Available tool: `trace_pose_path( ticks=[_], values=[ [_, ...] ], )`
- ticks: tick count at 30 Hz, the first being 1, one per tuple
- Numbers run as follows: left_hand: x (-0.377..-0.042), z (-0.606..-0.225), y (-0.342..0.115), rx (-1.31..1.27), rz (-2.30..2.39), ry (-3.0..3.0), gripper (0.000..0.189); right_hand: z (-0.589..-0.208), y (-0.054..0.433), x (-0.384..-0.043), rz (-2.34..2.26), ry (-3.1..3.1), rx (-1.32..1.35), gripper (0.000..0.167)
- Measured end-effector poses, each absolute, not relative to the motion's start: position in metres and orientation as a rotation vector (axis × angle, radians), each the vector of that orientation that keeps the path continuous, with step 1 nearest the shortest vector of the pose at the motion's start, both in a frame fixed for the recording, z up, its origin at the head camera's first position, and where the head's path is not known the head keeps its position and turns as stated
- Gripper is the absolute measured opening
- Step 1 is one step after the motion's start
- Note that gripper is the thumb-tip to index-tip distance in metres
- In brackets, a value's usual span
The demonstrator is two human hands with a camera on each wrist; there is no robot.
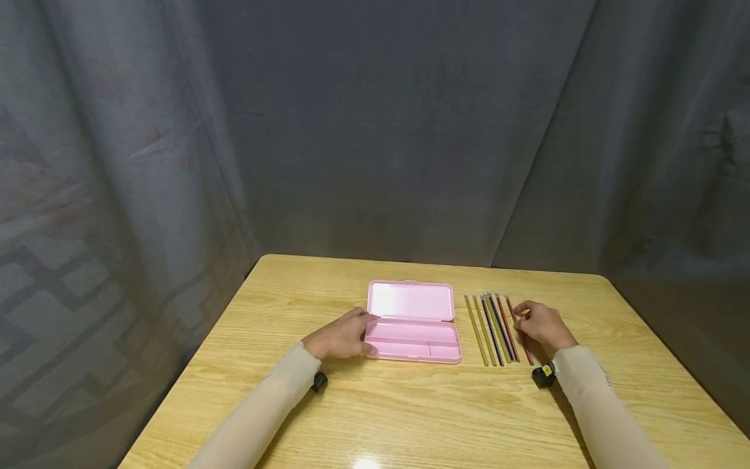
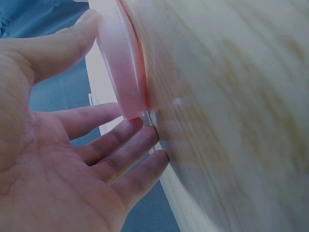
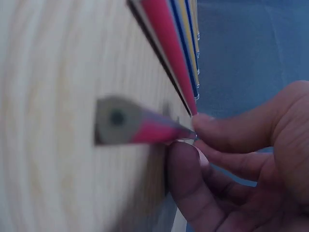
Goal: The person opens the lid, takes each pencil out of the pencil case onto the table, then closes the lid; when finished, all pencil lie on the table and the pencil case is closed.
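Note:
A pink pencil case (image 1: 398,348) lies on the table with its lid (image 1: 410,301) folded back; no items show in its compartments. My left hand (image 1: 344,333) rests against the case's left end, thumb at the front corner and fingers by the hinge side. In the left wrist view these fingers (image 2: 130,159) are nearly straight and touch the case's end (image 2: 126,82). My right hand (image 1: 543,326) pinches the rightmost red pencil (image 3: 154,129) between thumb and fingers, near the table surface. The pencil's unsharpened end faces the right wrist camera.
Several yellow, dark blue and red pencils (image 1: 485,329) lie side by side between the case and my right hand, some touching. The wooden table (image 1: 445,417) ends at a grey curtain (image 1: 375,163) at the back and sides.

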State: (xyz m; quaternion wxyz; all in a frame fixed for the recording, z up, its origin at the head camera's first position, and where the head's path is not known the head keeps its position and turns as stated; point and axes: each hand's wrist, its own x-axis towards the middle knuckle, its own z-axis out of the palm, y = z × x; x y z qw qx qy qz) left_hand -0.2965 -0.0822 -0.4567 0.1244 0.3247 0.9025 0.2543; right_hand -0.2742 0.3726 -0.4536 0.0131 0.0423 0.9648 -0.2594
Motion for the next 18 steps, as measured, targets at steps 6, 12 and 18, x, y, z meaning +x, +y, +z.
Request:
trace_pose_path(
  ticks=[6,12,18],
  values=[
    [-0.297,-0.456,-0.084,0.933,0.745,2.623,0.076,-0.443,0.356,-0.277,-0.939,3.160,0.089,0.036],
    [-0.297,-0.453,-0.086,0.948,0.766,2.632,0.073,-0.421,0.320,-0.278,-1.206,3.225,-0.041,0.032],
    [-0.296,-0.454,-0.086,0.949,0.762,2.625,0.075,-0.410,0.290,-0.282,-1.444,3.109,-0.131,0.033]
  ],
)
